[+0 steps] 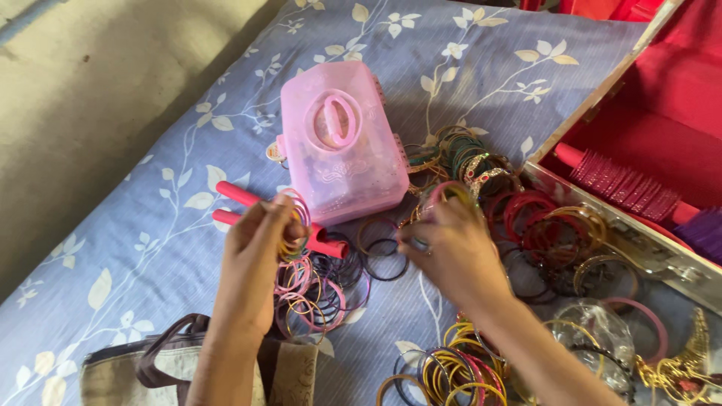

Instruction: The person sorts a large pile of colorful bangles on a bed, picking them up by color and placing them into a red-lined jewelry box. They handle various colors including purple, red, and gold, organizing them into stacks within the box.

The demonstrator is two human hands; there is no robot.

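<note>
The left hand [259, 240] rises from the lower edge with the wrist bent back, its fingers pinched around a small stack of pink and gold bangles [295, 225] held just above two pink rods [248, 207] and a loose pile of bangles [320, 289] on the blue floral bedsheet [150, 225]. Behind them lies a pink plastic box [338, 139]. To the right, the right hand [451, 252] reaches in palm down, fingertips closed on a pinkish bangle [447, 192] at the edge of a heap of red and green bangles [519, 203], beside an open red-lined case [662, 128].
</note>
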